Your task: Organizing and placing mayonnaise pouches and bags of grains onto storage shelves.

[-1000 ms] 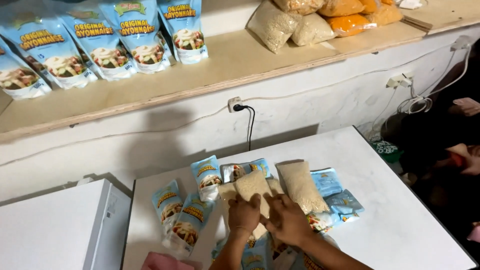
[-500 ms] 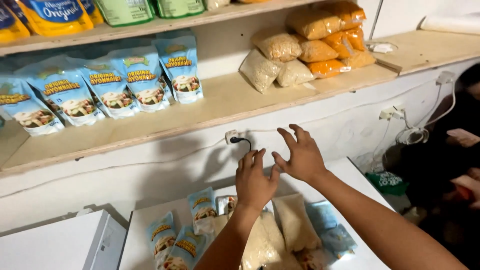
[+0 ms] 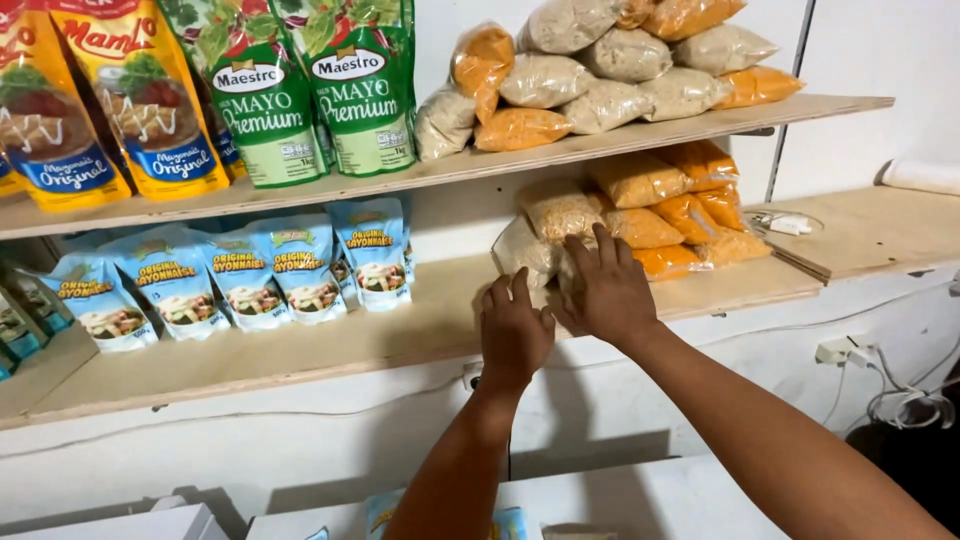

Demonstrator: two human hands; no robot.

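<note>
Your left hand [image 3: 515, 335] and right hand [image 3: 605, 290] are both up at the lower shelf [image 3: 300, 355], fingers spread and open, gripping nothing that shows. The right fingertips touch the pale bags of crumbs [image 3: 545, 225] at about 12 o'clock from that hand; the left hand hovers over the shelf edge just at 7 o'clock from them, and you cannot tell whether it touches the wood.

The pale bags lie at the left end of a loose pile, with orange bags [image 3: 665, 215] stacked at 3 o'clock. The nearest pale bag lies on its side, its long axis running roughly 10 to 4 o'clock, one end toward you; its exact outline is partly hidden by your fingers.

The risk is a slide: the bags look slick and soft, so a push from your right hand could tip the pile, or drag a bag over the front edge. The blue pouches [image 3: 300, 265] stand well apart at 9 o'clock.
</note>
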